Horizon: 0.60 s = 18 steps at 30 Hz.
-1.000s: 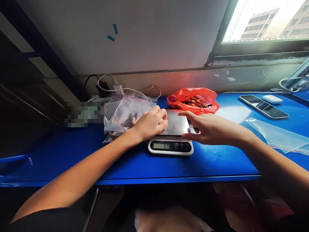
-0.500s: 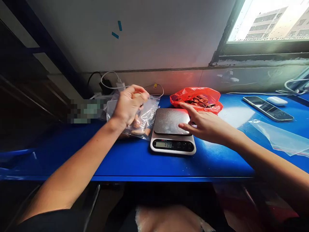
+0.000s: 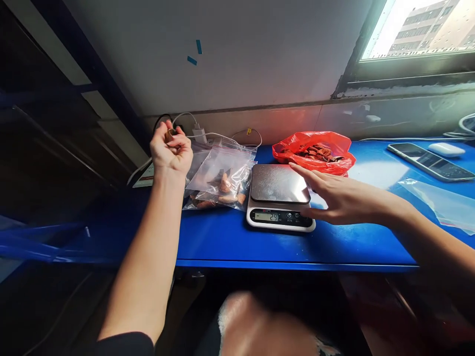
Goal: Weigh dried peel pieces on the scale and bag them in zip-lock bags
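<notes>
My left hand [image 3: 171, 153] is raised at the left, its fingers closed around a small brownish piece [image 3: 170, 134] whose kind I cannot make out. Stretched out with fingers apart, my right hand [image 3: 326, 195] hovers at the right edge of a white kitchen scale [image 3: 252, 225]. The metal plate [image 3: 280, 183] of that scale carries nothing, and its display shows about -2.9. Between my left hand and the scale lie clear zip bags [image 3: 211, 170] with brown chunks in them. Behind the scale sits an open red plastic bag [image 3: 287, 143] of dried reddish-brown pieces [image 3: 319, 153].
A phone [image 3: 430, 160] and a white earbud case [image 3: 446, 149] lie at the right of the blue table [image 3: 222, 237]. Flat clear bags [image 3: 441, 205] rest nearer. Cables and a white charger [image 3: 199, 134] run along the wall at the back.
My left hand has swung left, away from the zip bags, with the small piece in it. My right hand has shifted slightly off the plate. The scale's reading has dropped below zero.
</notes>
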Tool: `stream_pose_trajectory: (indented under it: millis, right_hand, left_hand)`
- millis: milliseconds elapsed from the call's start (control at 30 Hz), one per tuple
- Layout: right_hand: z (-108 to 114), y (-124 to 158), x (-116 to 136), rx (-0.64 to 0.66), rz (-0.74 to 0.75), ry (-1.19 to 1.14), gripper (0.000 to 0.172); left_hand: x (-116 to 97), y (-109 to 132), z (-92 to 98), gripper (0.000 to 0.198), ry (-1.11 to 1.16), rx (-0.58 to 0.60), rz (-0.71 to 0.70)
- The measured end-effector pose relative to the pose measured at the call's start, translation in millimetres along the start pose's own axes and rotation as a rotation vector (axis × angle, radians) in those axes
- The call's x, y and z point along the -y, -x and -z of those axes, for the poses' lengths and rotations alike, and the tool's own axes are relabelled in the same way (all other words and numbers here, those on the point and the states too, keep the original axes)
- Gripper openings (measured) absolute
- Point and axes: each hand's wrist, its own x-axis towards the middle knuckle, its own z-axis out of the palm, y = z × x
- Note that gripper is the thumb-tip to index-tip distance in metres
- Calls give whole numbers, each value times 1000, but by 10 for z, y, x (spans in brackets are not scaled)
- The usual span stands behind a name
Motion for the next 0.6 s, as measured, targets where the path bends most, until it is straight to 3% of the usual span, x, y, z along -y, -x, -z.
stream_pose_trajectory:
  millis: [67, 200, 333, 467, 600]
  right_hand:
    - [-21, 25, -9, 43, -39, 20, 97]
    - [-45, 3, -7, 150, -126, -23, 104]
    - [-112, -50, -22, 102, -144, -27, 99]
    - [-189, -98, -162, 52, -111, -77, 93]
    - [-171, -126, -262, 71, -102, -180, 100]
  left_hand:
    - [-24, 25, -81, 70, 177, -84, 58]
    - [-104, 96, -169, 41, 531, -141, 137]
    - [-293, 162, -319, 13, 987, -145, 255]
    - [-587, 232, -543, 13, 1282, -119, 432]
    - [-837, 334, -712, 17, 1267, -102, 539]
